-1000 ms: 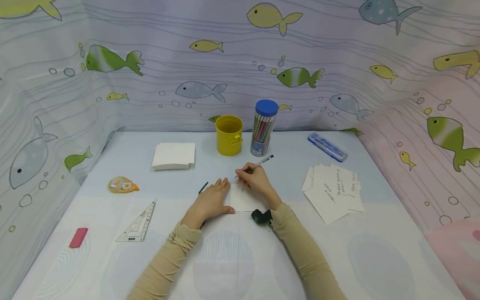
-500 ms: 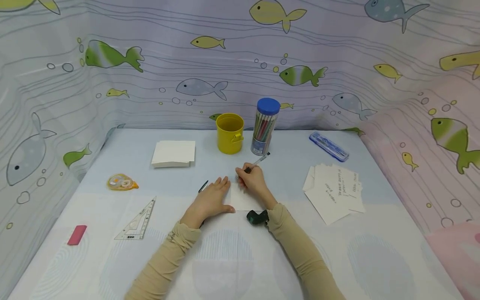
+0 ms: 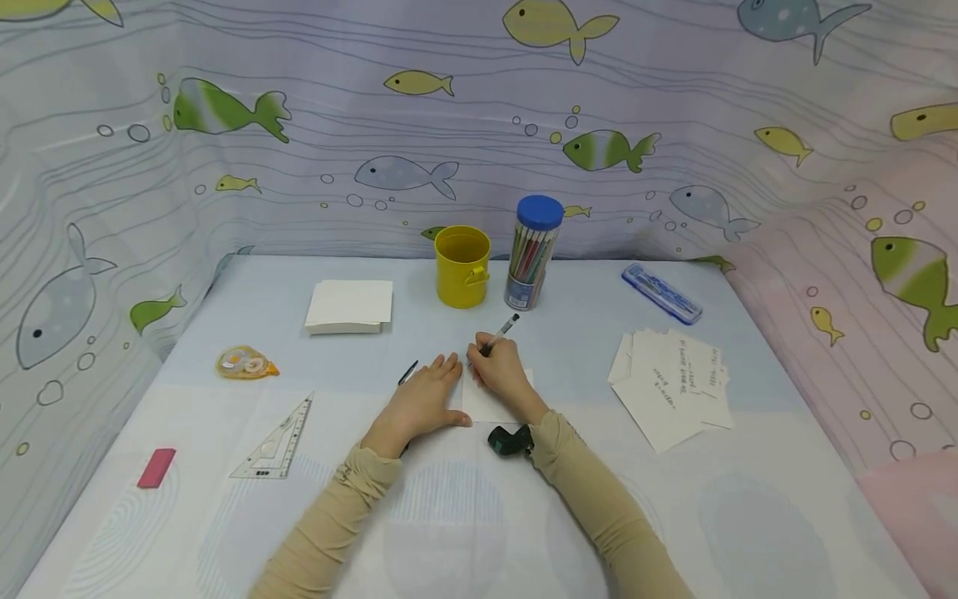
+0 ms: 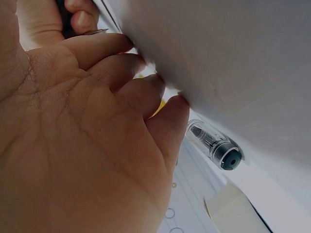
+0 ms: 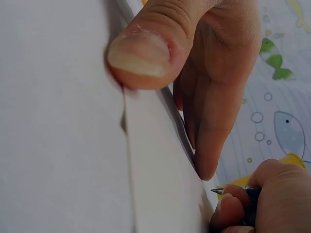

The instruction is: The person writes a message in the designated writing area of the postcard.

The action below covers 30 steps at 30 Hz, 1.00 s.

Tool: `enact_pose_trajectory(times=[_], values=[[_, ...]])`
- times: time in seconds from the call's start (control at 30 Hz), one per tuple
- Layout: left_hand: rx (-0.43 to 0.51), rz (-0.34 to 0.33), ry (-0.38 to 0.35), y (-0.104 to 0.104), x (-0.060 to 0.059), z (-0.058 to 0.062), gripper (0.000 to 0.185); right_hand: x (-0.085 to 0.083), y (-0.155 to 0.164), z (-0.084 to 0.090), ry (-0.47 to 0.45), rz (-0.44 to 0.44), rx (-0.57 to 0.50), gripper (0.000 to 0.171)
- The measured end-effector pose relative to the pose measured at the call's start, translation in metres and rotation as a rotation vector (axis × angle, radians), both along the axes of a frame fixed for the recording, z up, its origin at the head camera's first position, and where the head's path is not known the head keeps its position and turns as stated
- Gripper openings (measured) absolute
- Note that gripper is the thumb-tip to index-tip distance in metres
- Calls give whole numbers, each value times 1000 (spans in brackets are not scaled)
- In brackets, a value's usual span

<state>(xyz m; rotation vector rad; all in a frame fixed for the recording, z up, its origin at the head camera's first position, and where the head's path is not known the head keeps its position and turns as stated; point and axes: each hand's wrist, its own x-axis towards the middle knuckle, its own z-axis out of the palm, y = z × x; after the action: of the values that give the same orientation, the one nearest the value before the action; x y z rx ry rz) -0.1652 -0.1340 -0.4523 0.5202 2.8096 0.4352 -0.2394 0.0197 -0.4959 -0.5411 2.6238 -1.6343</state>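
Left hand (image 3: 419,403) flat, right hand (image 3: 500,372) curled

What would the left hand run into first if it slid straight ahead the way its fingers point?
Probably the yellow cup, past bare table; the left hand points up-right, though depth is unclear.

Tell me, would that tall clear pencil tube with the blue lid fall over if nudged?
Probably, if pushed near the top: the tall clear pencil tube with the blue lid stands upright, tall and narrow. Packed with pencils, it likely has some weight, so a low push might only slide it. Once down, its round shape would probably roll, perhaps against the yellow metal cup beside it.
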Motion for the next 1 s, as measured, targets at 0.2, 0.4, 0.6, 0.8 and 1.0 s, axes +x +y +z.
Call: enact_pose_trajectory(times=[0.2, 0.4, 0.6, 0.8, 1.0], values=[[0, -2, 11, 0, 0, 1, 94, -1, 0, 0, 17, 10, 28, 33], [15, 6, 3, 0, 1, 3, 94, -1, -1, 1, -2, 30, 22, 32], [14, 10, 3, 1, 2, 3, 94, 0, -1, 0, -10, 29, 24, 32], [13, 13, -4, 1, 3, 2, 94, 1, -2, -1, -23, 37, 33, 31], [14, 3, 14, 0, 2, 2, 93, -1, -1, 0, -21, 31, 32, 31]])
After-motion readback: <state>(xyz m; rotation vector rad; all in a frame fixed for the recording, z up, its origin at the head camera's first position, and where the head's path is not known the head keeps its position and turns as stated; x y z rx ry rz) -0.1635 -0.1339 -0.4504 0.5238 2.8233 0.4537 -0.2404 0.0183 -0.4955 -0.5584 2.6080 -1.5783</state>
